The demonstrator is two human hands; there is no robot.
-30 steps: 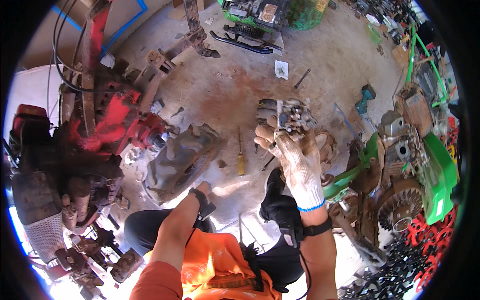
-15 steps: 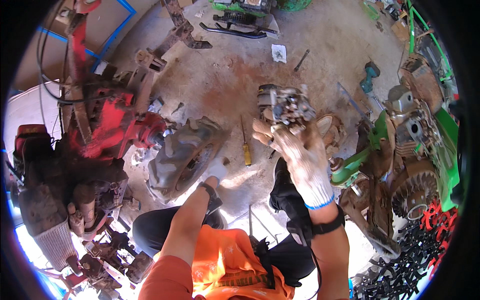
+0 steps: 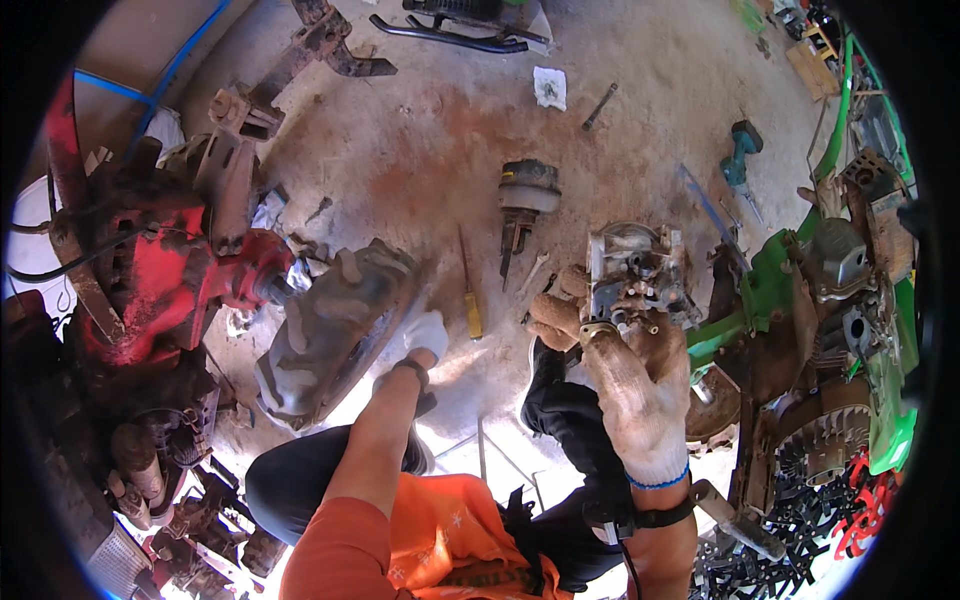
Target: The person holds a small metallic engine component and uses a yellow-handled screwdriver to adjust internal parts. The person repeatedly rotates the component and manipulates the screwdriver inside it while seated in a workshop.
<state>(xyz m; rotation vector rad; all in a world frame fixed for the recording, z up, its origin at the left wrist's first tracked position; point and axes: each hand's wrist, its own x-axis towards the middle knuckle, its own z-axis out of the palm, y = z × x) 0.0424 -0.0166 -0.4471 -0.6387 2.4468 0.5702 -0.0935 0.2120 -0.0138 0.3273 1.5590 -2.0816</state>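
In my gloved right hand [image 3: 635, 375] is a grimy grey metal engine casting [image 3: 638, 268], raised over the floor right of centre. The fingers curl around its near and left sides, and its upper face shows bolts and small fittings. My gloved left hand [image 3: 428, 336] is low beside the right side of a lugged rubber tyre [image 3: 335, 330]; its fingers are too unclear to read, and whether it touches the tyre cannot be seen. Between the hands lies a yellow-handled screwdriver [image 3: 472, 312]. Beyond it stands a dark, grey-banded cylindrical part [image 3: 528, 187].
A dirty red machine [image 3: 150, 270] fills the left side. Green machinery with an exposed engine [image 3: 835, 260] stands at right, above a heap of black and red pieces [image 3: 775, 525]. A teal power drill [image 3: 740, 160], a wrench [image 3: 538, 268] and a white paper [image 3: 549, 87] lie on the concrete.
My right hand has carried the casting right and nearer, uncovering the cylindrical part on the floor. My left hand stays beside the tyre and shows more clearly. The whole view has shifted somewhat.
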